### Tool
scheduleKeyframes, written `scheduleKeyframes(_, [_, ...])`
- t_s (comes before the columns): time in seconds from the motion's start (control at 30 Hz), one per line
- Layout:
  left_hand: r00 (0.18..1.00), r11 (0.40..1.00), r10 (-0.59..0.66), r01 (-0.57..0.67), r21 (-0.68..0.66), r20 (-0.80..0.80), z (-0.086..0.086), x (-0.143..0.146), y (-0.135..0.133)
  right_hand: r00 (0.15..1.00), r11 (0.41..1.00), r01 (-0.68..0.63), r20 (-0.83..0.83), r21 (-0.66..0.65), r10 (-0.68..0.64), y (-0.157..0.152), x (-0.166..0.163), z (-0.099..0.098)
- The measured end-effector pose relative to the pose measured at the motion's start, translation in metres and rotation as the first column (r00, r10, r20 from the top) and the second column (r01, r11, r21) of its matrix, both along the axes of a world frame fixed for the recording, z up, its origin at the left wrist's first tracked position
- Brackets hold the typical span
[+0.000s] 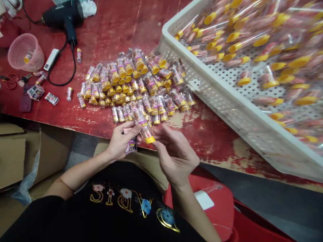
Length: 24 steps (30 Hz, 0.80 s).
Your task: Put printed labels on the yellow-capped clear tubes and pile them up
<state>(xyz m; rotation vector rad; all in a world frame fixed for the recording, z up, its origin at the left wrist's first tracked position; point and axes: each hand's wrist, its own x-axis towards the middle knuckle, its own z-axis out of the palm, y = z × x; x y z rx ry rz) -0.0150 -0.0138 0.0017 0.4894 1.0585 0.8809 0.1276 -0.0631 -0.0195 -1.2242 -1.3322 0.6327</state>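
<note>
My left hand (121, 139) is closed on a small clear tube (143, 125) with a yellow cap and a printed wrap, tilted with its cap towards me. A bundle of flat printed sleeves (131, 144) is tucked in the same palm. My right hand (175, 151), its fingers blurred, is beside the capped end. Its thumb is close to the yellow cap and apart from the fingers; whether it touches cannot be told. Just beyond both hands lies a heap of similar wrapped tubes (123, 85), stacked on the red table (121, 20).
A white perforated crate (214, 90) holding many yellow-capped tubes takes up the right side. At the left are a black heat gun (64, 18) with its cord, a pink basket (15, 55), red-handled scissors (11, 82) and a phone (26, 101). Cardboard boxes (11, 161) stand below the table edge.
</note>
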Motion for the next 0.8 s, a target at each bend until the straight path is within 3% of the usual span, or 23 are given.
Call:
scheduleKeyframes(0.17, [0.997, 0.997, -0.074, 0.074, 0.014, -0.002, 0.003, -0.003, -0.003, 0.968, 0.986, 0.086, 0.223, 0.143, -0.117, 0.006, -0.007, -0.002])
scheduleKeyframes(0.33, [0.998, 0.998, -0.059, 0.060, 0.016, -0.033, 0.005, -0.004, -0.007, 0.917, 0.920, 0.205, 0.263, 0.334, -0.300, 0.009, -0.015, -0.008])
scheduleKeyframes(0.57, [0.999, 0.999, -0.029, 0.030, 0.027, -0.029, 0.004, -0.006, -0.008, 0.924, 0.917, 0.251, 0.204, 0.311, -0.322, 0.009, -0.024, -0.013])
scheduleKeyframes(0.8, [0.997, 0.999, 0.033, -0.033, 0.006, -0.063, -0.004, -0.021, -0.011, 0.941, 0.938, 0.183, 0.224, 0.293, -0.254, 0.016, -0.038, -0.018])
